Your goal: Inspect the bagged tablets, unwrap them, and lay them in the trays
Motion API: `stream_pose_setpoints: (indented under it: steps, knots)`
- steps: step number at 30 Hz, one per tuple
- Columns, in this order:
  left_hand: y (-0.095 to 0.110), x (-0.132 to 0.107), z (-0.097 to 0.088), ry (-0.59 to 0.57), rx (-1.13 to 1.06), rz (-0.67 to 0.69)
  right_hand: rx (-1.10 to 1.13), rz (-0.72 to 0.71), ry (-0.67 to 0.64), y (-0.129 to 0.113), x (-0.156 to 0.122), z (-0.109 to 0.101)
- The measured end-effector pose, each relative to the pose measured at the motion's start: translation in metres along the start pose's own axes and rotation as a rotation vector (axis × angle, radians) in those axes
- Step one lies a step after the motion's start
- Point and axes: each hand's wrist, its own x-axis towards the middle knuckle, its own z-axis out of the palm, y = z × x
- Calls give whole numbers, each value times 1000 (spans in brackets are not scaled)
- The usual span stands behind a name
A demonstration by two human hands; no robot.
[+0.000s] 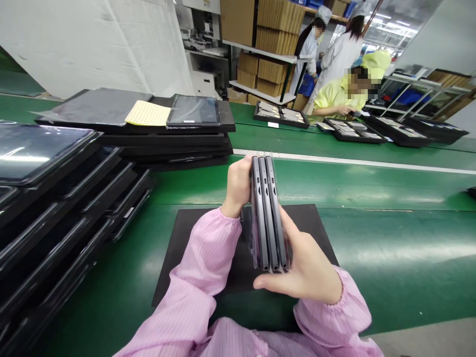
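Three thin grey tablets [268, 213] stand on edge, pressed together as one stack above a black mat [193, 238]. My left hand [237, 186] is closed round the far top end of the stack. My right hand [303, 270] grips the near end from the right, thumb under the bottom edge. Both arms wear pink striped sleeves. Clear film shows round the tablets' edges.
Stacked black trays [55, 198] with tablets line the left. More trays [167, 141] lie behind, bearing a yellow sheet [148, 113] and a tablet [193, 110]. The green belt [372, 188] runs right. A person in yellow [344, 94] and two in white work beyond, near cardboard shelves.
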Motion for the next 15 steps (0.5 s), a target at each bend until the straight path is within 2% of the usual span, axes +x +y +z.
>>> stream_pose_setpoints:
  steps: [3,8,15]
  knots:
    - [1,-1,1,1,34,56,26,-35,-37,-4,-3,-3]
    - [-2,1,1,0,47,67,102,-44,-69,-2,-5,-4]
    - [-3,0,0,-21,57,89,88,-30,-23,-5,-7,1]
